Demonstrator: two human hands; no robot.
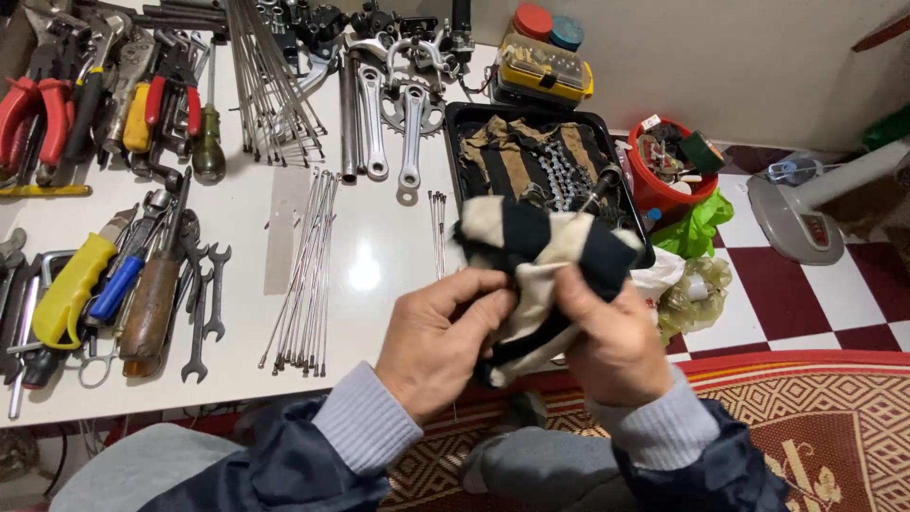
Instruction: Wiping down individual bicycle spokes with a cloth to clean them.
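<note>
Gripping a striped rag at table edge, left hand, right hand

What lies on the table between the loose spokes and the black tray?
In the head view, a small bundle of short spokes lies between the loose spokes and the black tray; otherwise bare white table.

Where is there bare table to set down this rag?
Both hands, left and right, grip the rag. The table is bare between the spokes and the tray, under the cranks. A thin spoke bundle lies near the tray. The left side with wrenches and pliers is crowded.
</note>
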